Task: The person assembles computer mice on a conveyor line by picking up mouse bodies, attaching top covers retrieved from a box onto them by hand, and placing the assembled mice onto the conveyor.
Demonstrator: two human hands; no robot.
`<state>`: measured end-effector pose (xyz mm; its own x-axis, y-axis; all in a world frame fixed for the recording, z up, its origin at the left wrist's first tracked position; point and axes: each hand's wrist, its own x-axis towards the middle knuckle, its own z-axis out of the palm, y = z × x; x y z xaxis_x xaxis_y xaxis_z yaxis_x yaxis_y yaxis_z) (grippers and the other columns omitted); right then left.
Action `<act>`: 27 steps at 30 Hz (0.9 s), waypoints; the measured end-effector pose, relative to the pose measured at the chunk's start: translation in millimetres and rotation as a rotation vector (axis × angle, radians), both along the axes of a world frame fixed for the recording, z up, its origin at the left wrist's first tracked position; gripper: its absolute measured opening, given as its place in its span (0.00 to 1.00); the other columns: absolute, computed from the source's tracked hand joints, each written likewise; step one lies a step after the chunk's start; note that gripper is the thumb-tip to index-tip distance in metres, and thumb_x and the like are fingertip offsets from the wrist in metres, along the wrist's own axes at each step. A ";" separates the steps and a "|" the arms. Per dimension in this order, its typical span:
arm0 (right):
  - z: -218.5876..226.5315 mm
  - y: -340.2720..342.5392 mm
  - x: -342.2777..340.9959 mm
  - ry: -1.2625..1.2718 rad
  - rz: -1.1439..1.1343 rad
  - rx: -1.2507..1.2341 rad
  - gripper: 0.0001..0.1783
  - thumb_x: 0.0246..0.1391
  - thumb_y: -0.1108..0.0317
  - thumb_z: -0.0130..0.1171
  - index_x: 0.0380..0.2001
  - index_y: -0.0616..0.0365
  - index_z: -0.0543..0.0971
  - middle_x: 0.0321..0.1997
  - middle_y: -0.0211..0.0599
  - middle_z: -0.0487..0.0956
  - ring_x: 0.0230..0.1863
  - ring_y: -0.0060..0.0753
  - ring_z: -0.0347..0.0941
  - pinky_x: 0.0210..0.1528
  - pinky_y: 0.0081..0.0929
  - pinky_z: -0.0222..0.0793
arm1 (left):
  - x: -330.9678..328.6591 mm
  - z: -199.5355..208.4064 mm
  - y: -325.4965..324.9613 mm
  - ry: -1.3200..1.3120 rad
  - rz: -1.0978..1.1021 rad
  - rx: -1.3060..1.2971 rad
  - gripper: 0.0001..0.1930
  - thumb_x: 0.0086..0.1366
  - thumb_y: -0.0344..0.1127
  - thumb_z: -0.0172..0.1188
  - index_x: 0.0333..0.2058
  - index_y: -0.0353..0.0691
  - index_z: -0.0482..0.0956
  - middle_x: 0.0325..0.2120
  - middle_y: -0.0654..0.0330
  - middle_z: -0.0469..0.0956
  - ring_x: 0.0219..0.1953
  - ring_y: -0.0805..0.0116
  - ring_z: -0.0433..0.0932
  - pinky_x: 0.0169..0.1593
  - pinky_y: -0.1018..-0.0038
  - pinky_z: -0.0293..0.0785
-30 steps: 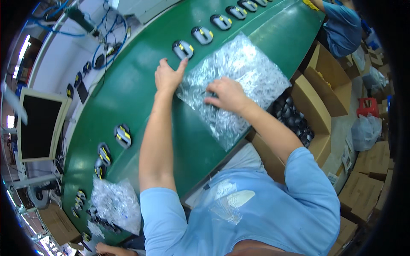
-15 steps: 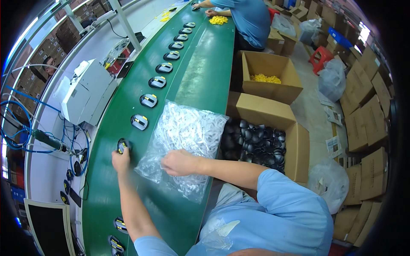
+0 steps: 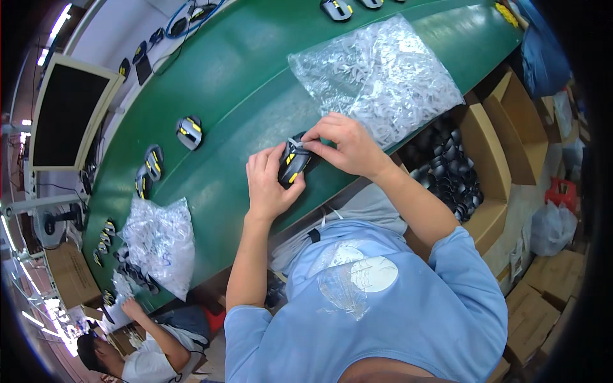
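Note:
My left hand (image 3: 265, 185) grips a black device with yellow strips (image 3: 294, 167), rounded like a computer mouse, close to the table's near edge. Over its far end, my right hand (image 3: 345, 143) pinches a small pale plastic piece (image 3: 296, 144) against the device; the fingers partly cover that piece. Just beyond my right hand lies a clear plastic bag (image 3: 389, 89) full of whitish, translucent parts. A similar grey, black and yellow device (image 3: 189, 132) rests on the green work surface (image 3: 236, 96), to the left of my hands.
An open carton (image 3: 488, 159) of black curved parts (image 3: 447, 169) stands at the right. More devices (image 3: 153, 163) and another filled plastic bag (image 3: 163, 239) lie at the left. A co-worker (image 3: 159, 338) sits lower left. A monitor (image 3: 70, 112) stands beyond the table's far edge.
The view has swung left along the table. The device in my left hand is now close to me, and my right hand has left the bag and come to the device.

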<state>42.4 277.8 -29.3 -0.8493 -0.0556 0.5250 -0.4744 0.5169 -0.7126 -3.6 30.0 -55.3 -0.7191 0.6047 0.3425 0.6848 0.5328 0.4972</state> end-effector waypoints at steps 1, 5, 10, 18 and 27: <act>-3.2 -8.4 -0.4 -0.020 0.031 0.013 0.05 0.59 0.71 0.73 0.38 0.58 0.88 0.38 0.37 0.86 0.41 0.45 0.80 0.46 0.40 0.75 | 0.9 -4.0 -3.3 0.029 0.007 0.028 0.35 0.53 0.39 0.74 0.60 0.35 0.80 0.51 0.48 0.80 0.54 0.46 0.77 0.61 0.53 0.72; -10.2 -22.6 1.8 -0.030 0.033 0.065 0.06 0.60 0.70 0.72 0.40 0.57 0.88 0.38 0.37 0.86 0.41 0.45 0.80 0.46 0.40 0.75 | 4.8 -7.6 -8.3 0.053 0.012 0.059 0.34 0.54 0.39 0.74 0.60 0.35 0.80 0.52 0.48 0.80 0.55 0.45 0.76 0.61 0.53 0.71; -12.8 -23.5 -2.0 -0.088 0.025 0.153 0.05 0.61 0.68 0.70 0.39 0.55 0.87 0.35 0.39 0.84 0.39 0.49 0.79 0.44 0.45 0.74 | 1.1 -11.9 -6.6 0.039 -0.004 0.100 0.35 0.53 0.41 0.74 0.60 0.35 0.80 0.52 0.48 0.80 0.54 0.44 0.76 0.60 0.52 0.71; -3.4 -17.8 -7.3 -0.216 0.093 0.088 0.05 0.62 0.68 0.70 0.38 0.56 0.86 0.37 0.40 0.85 0.42 0.50 0.79 0.45 0.44 0.75 | 9.9 -1.1 -1.7 -0.043 -0.004 0.086 0.36 0.52 0.43 0.75 0.60 0.35 0.78 0.52 0.48 0.79 0.53 0.44 0.76 0.59 0.51 0.70; -10.0 -5.4 3.5 -0.216 0.064 0.170 0.07 0.58 0.70 0.71 0.39 0.56 0.87 0.37 0.40 0.84 0.40 0.50 0.79 0.45 0.43 0.75 | 12.0 -5.1 -0.7 -0.081 -0.017 0.024 0.40 0.52 0.44 0.77 0.63 0.35 0.76 0.55 0.47 0.79 0.55 0.44 0.75 0.60 0.50 0.68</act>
<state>45.9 272.5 -39.3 -0.9324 -0.1844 0.3109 -0.3565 0.6113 -0.7066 8.4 29.3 -60.4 -0.7348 0.6093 0.2980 0.6505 0.5085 0.5641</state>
